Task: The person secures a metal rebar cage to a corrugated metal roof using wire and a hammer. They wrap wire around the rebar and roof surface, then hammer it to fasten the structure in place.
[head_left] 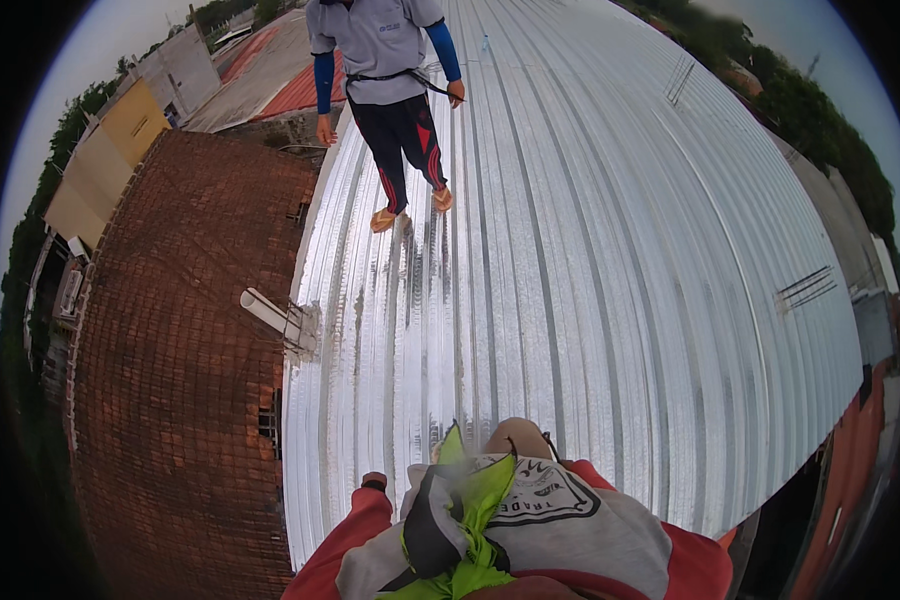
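Observation:
Beyond the red sleeve at the lower left, a small part of my left hand (pixel 374 479) shows next to a dark band. Its fingers cannot be made out, nor whether it holds anything. It is nearest to the ribbed silver metal roof (pixel 590 300). My right hand is out of view; only a red sleeve (pixel 695 562) shows at the lower right. A bright green and dark cloth (pixel 470 520) hangs over my grey shirt (pixel 610 535). My bent knee (pixel 518 436) shows just ahead of it.
Another person (pixel 385 60) in sandals stands ahead on the roof, a dark strap round the waist. Left lies a lower brown tiled roof (pixel 180 380), with a white pipe (pixel 265 311) at the metal's edge. Thin rods (pixel 808 288) rise at right, where the roof drops off.

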{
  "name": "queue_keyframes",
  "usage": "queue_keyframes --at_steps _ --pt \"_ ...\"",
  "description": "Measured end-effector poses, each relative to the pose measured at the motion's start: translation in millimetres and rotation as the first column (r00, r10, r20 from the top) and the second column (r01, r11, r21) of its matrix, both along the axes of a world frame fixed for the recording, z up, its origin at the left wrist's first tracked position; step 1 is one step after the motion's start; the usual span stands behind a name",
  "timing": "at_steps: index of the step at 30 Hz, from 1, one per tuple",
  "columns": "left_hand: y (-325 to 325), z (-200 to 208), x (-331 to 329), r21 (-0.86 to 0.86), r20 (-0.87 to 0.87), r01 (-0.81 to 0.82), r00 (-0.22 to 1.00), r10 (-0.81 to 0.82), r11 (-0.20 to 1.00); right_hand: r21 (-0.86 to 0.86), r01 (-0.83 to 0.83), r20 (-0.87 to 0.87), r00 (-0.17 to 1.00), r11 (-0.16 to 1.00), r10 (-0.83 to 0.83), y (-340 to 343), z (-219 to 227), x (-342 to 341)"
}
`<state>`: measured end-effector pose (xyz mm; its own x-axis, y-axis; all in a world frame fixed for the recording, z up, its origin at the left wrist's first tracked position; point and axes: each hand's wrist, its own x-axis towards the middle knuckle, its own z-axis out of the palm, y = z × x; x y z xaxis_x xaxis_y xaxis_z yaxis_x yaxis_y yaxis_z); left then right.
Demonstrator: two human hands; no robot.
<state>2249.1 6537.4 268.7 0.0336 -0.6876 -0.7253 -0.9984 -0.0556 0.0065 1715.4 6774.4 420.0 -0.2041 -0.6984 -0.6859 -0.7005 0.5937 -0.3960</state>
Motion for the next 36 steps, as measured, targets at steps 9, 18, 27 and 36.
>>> queue_keyframes --at_steps 9,18,27,36 --pt "-300.4 16.7 -119.9 -0.344 -0.127 -0.168 0.983 0.132 0.924 0.13 0.525 0.197 0.818 0.841 -0.541 -140.0 -26.8 -71.1" --pt "-271.8 83.9 -284.3 -0.007 -0.096 0.549 0.832 -0.547 0.836 0.202 0.476 0.219 0.83 0.856 -0.513 -342.0 -48.3 -280.3" --pt "-358.0 118.1 -428.3 0.166 -0.471 0.351 0.849 -0.239 0.921 0.22 0.663 0.206 0.685 0.715 -0.699 -510.8 -39.8 -469.7" --pt "-567.5 23.6 -553.2 -0.025 -0.779 0.334 0.584 -0.228 0.942 0.193 0.638 0.348 0.666 0.746 -0.66 -674.5 -54.2 -512.6"
